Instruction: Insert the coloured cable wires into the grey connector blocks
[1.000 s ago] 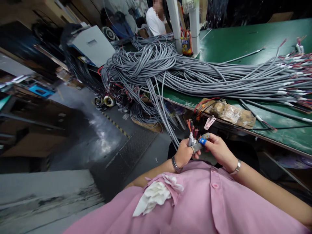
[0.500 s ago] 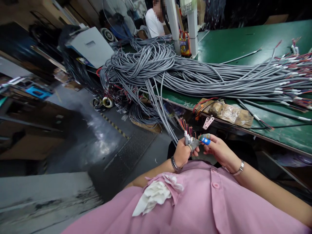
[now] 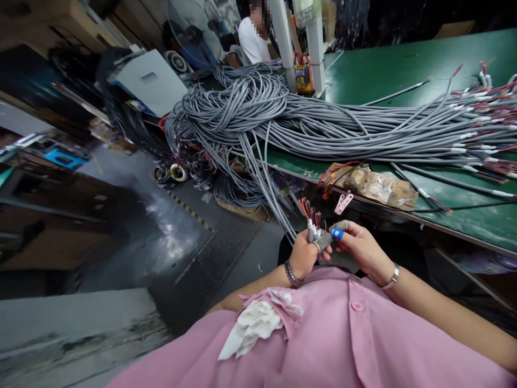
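Note:
My left hand (image 3: 304, 255) is closed around the ends of a few grey cables (image 3: 313, 229), whose stripped red and orange wires stick up above the fist. My right hand (image 3: 361, 249) is right beside it, fingers curled, with blue and grey tape on the fingertips that touch the cable ends. Both hands are held in front of my pink shirt, below the edge of the green table (image 3: 404, 70). The held cables run up to a big pile of grey cables (image 3: 283, 118) lying across the table.
A brown taped pad (image 3: 375, 186) with red wires lies on the table's near edge. White posts (image 3: 313, 43) and an orange bag (image 3: 301, 75) stand at the back. A person in a white shirt (image 3: 252, 40) sits beyond the pile. Tape rolls (image 3: 172, 172) lie on the floor.
The hands stay close together at the cable ends, with only small finger movements. The view has shifted slightly.

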`<state>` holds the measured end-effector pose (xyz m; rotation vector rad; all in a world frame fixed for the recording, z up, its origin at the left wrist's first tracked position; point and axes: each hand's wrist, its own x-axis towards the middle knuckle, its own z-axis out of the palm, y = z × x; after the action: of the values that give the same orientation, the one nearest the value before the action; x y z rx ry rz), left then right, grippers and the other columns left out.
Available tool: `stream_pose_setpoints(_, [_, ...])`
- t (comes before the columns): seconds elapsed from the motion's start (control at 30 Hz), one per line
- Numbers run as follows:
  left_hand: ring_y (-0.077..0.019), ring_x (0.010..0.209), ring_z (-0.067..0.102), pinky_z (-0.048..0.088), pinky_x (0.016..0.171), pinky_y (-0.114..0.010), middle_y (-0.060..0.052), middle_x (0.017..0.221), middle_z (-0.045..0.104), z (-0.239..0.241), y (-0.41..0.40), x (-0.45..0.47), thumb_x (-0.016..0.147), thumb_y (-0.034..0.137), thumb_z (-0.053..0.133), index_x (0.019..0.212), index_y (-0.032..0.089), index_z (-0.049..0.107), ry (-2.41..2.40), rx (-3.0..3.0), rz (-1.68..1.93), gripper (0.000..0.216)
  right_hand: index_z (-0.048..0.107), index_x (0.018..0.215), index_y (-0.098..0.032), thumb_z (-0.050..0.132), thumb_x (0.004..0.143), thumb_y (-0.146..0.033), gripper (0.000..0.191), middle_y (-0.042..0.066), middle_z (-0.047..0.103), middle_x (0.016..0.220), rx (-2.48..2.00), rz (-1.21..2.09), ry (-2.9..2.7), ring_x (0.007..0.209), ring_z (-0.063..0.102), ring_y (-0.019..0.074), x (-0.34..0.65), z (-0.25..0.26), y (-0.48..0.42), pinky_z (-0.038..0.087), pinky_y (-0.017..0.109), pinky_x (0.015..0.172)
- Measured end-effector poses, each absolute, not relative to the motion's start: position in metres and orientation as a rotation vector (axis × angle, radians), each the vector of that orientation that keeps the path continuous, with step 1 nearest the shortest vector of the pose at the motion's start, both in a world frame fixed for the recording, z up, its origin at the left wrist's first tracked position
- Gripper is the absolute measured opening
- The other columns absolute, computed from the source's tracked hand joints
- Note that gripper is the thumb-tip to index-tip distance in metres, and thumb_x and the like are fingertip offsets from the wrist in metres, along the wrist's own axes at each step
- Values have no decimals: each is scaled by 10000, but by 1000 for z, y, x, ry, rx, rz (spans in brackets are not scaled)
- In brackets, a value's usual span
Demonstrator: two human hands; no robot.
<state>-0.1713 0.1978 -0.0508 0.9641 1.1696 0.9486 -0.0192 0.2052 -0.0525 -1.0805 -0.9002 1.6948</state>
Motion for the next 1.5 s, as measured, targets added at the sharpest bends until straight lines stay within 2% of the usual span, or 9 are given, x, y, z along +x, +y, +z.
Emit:
stream_pose_setpoints(0.27, [-106,419,557,400,407,-199,-30,553,624,-53,199,-168,728,479,673,741,117,637,1188,935,1025,364,578,747,-185,721,742,-344,213,-26,557,600,-1048,1659,-812,521,466,90,-27,-48,202,365,228,500])
stream_pose_setpoints(0.47, [-82,375,505,375,377,-191,-3,540,595,-50,205,-169,697,445,701,688,127,594,1167,870,1059,335,618,776,-190,708,756,-403,232,-20,563,673,-1049,1596,-884,561,454,89,-19,-55,205,416,246,570])
stream_pose_setpoints(0.63, [-74,348,472,351,351,-189,14,498,559,-37,211,-175,703,402,691,624,137,546,1096,849,1010,312,660,892,-211,567,818,-561,369,6,576,756,-1014,1591,-696,575,470,107,3,-63,218,463,269,587])
stream_pose_setpoints(0.83, [-72,327,451,326,329,-185,11,473,553,-21,226,-178,669,353,712,637,133,551,986,814,847,274,668,857,-193,518,782,-681,517,43,621,823,-983,1799,-653,576,500,110,10,-54,248,466,256,560])
stream_pose_setpoints(0.93, [-76,320,446,311,320,-184,13,462,547,-19,236,-177,654,349,715,650,141,539,919,792,796,273,666,885,-202,558,758,-676,502,37,629,827,-922,1844,-687,574,500,111,3,-48,259,459,256,555])
stream_pose_setpoints(1.13, [-78,294,424,284,299,-186,13,426,528,-23,250,-178,623,339,705,657,134,557,863,773,683,255,636,796,-196,644,707,-645,457,-2,574,692,-906,1753,-659,551,461,110,-10,-49,264,445,268,565])
stream_pose_setpoints(1.33, [-76,290,416,285,296,-184,14,422,522,-30,253,-175,602,317,704,646,135,555,843,782,613,239,617,689,-195,674,713,-592,402,-7,525,639,-907,1601,-621,573,449,123,-17,-43,262,422,264,570])
stream_pose_setpoints(1.5, [-73,295,419,298,299,-177,22,422,516,-33,253,-172,594,328,721,633,143,536,848,798,595,264,632,690,-188,657,715,-614,427,7,522,642,-967,1547,-684,578,450,132,-19,-38,261,431,273,577])
